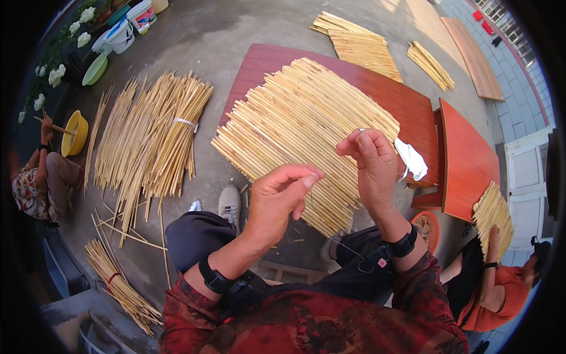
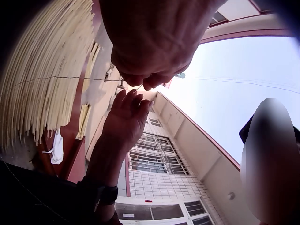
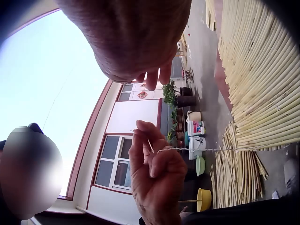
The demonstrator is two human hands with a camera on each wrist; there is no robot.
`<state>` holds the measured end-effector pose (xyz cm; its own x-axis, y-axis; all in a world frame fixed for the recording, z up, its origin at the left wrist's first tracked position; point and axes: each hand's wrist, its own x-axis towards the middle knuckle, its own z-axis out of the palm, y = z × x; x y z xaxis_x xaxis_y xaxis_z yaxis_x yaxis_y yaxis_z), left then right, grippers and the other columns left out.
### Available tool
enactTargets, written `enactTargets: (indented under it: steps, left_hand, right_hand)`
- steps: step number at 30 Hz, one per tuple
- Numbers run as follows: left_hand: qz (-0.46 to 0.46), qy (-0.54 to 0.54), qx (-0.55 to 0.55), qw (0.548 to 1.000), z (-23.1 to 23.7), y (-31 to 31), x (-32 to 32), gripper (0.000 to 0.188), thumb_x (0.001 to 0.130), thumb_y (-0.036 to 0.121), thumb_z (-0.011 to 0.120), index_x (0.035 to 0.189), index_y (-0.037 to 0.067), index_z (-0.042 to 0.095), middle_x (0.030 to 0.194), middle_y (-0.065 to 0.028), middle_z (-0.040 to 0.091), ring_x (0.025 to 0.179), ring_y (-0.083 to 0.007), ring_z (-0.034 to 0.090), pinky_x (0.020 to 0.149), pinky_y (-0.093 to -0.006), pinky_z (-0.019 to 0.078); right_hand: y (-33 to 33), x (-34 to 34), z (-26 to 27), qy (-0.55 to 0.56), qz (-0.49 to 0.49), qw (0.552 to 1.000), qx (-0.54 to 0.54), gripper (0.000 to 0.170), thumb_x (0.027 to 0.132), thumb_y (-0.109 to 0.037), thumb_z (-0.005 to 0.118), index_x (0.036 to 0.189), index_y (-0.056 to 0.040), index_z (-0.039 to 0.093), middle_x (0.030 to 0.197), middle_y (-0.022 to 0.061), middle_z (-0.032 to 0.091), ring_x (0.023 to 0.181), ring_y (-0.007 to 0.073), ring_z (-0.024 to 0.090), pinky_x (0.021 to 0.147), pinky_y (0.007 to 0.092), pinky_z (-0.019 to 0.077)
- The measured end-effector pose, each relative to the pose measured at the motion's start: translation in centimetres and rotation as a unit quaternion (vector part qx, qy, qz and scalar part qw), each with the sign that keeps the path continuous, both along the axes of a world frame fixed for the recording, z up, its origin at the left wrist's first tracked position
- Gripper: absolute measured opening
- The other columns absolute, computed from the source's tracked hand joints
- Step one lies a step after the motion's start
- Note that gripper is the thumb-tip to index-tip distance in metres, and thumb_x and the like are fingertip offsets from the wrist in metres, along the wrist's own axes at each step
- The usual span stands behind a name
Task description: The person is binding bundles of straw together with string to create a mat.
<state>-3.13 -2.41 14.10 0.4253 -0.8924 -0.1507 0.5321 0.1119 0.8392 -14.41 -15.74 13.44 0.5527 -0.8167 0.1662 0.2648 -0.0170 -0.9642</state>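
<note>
My left hand (image 1: 280, 200) pinches a thin needle (image 3: 150, 146) between thumb and fingertips. From that hand a twisted thread (image 3: 211, 149) stretches to the mat of pale reed stalks (image 1: 306, 130), which lies across a red-brown table (image 1: 250, 65). Opposite it, my right hand (image 1: 374, 168) is raised over the mat's right side, thumb and fingertips close together. Both hands' fingertips nearly meet in the left wrist view; I cannot tell whether the right ones hold anything. A thin strand (image 1: 354, 252) hangs across my lap.
A white cloth (image 1: 411, 159) lies at the table's right corner. Loose reed bundles (image 1: 147, 135) cover the ground at left, with a tied bundle (image 1: 121, 286) nearer. One person (image 1: 44, 177) sits far left by a yellow basin (image 1: 75, 133); another (image 1: 495, 289) works on a mat at right.
</note>
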Motion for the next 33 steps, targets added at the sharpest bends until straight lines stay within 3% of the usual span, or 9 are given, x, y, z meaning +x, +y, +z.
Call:
enactTargets:
  steps: [1,3,6,10,12,18,28,31,33]
  left_hand:
    - [0.006,0.040,-0.002,0.999,0.0,0.0,0.1,0.008,0.082,0.003,0.053,0.088,0.001,0.058,0.095,-0.0127,0.060,0.045,-0.0023,0.037,0.039,-0.0173,0.0363]
    - [0.013,0.077,-0.004,0.997,0.0,0.0,0.4,0.008,0.083,0.004,0.052,0.088,0.001,0.057,0.095,-0.0128,0.060,0.044,-0.0025,0.035,0.039,-0.0177,0.0359]
    - [0.014,0.131,-0.010,0.991,0.0,0.0,0.5,0.008,0.083,0.006,0.052,0.088,0.002,0.056,0.094,-0.0126,0.060,0.042,-0.0030,0.033,0.037,-0.0187,0.0345]
    - [0.011,0.175,0.004,0.984,-0.2,0.0,0.5,0.007,0.084,0.007,0.052,0.087,0.002,0.055,0.094,-0.0115,0.060,0.042,-0.0032,0.032,0.037,-0.0186,0.0326]
    - [0.011,0.185,0.009,0.983,-0.2,0.1,0.5,0.007,0.083,0.008,0.053,0.087,0.003,0.055,0.095,-0.0111,0.060,0.042,-0.0031,0.032,0.037,-0.0184,0.0321]
    - [-0.003,0.194,0.020,0.981,-0.1,0.1,0.5,0.008,0.083,0.010,0.053,0.087,0.003,0.055,0.095,-0.0109,0.059,0.041,-0.0031,0.032,0.037,-0.0183,0.0316]
    - [-0.048,0.215,0.021,0.975,-0.2,0.2,0.5,0.009,0.084,0.010,0.052,0.089,0.003,0.055,0.101,-0.0126,0.058,0.042,-0.0033,0.033,0.038,-0.0195,0.0337]
    - [-0.033,0.208,0.003,0.978,-0.8,0.0,0.4,0.010,0.084,0.009,0.052,0.091,0.003,0.056,0.108,-0.0141,0.056,0.044,-0.0035,0.035,0.043,-0.0202,0.0369]
    - [-0.012,0.189,-0.008,0.982,-0.7,-0.2,0.5,0.009,0.084,0.009,0.052,0.091,0.004,0.057,0.110,-0.0134,0.055,0.045,-0.0035,0.035,0.046,-0.0206,0.0383]
  right_hand:
    - [0.2,-0.1,-0.3,-0.002,-0.001,1.000,-0.001,0.007,0.082,-0.009,0.058,0.086,-0.0038,0.055,0.085,0.0071,0.057,0.075,0.0143,0.056,0.069,0.0257,0.0444]
    - [1.0,-0.2,-0.7,0.115,0.013,0.930,-0.349,0.013,0.075,-0.004,0.063,0.086,-0.0046,0.057,0.080,0.0083,0.056,0.068,0.0188,0.056,0.065,0.0274,0.0439]
    - [1.8,0.2,-0.6,0.106,-0.002,0.872,-0.477,0.022,0.066,0.001,0.066,0.085,-0.0073,0.059,0.076,0.0073,0.053,0.065,0.0215,0.054,0.061,0.0283,0.0428]
    - [1.6,0.4,-0.2,0.113,-0.012,0.821,-0.559,0.023,0.062,-0.002,0.065,0.083,-0.0114,0.061,0.074,0.0036,0.050,0.063,0.0203,0.050,0.056,0.0283,0.0401]
    - [1.3,0.6,-0.1,0.104,-0.016,0.754,-0.648,0.023,0.059,-0.007,0.063,0.081,-0.0145,0.061,0.070,0.0002,0.046,0.061,0.0167,0.047,0.053,0.0279,0.0363]
    - [1.4,0.8,0.5,0.109,-0.027,0.696,-0.709,0.018,0.059,-0.011,0.062,0.075,-0.0161,0.059,0.066,-0.0018,0.040,0.059,0.0140,0.043,0.053,0.0273,0.0344]
    - [1.4,0.5,1.2,0.108,-0.035,0.665,-0.738,0.014,0.059,-0.012,0.062,0.072,-0.0157,0.057,0.067,-0.0019,0.041,0.060,0.0128,0.045,0.055,0.0269,0.0364]
    - [1.4,0.1,1.7,0.074,-0.001,0.705,-0.706,0.018,0.059,-0.007,0.063,0.075,-0.0125,0.057,0.076,0.0004,0.051,0.065,0.0145,0.050,0.059,0.0278,0.0401]
    - [1.5,-0.4,1.5,0.066,0.019,0.813,-0.579,0.022,0.067,0.007,0.059,0.085,-0.0058,0.054,0.088,0.0062,0.054,0.080,0.0207,0.056,0.068,0.0315,0.0452]
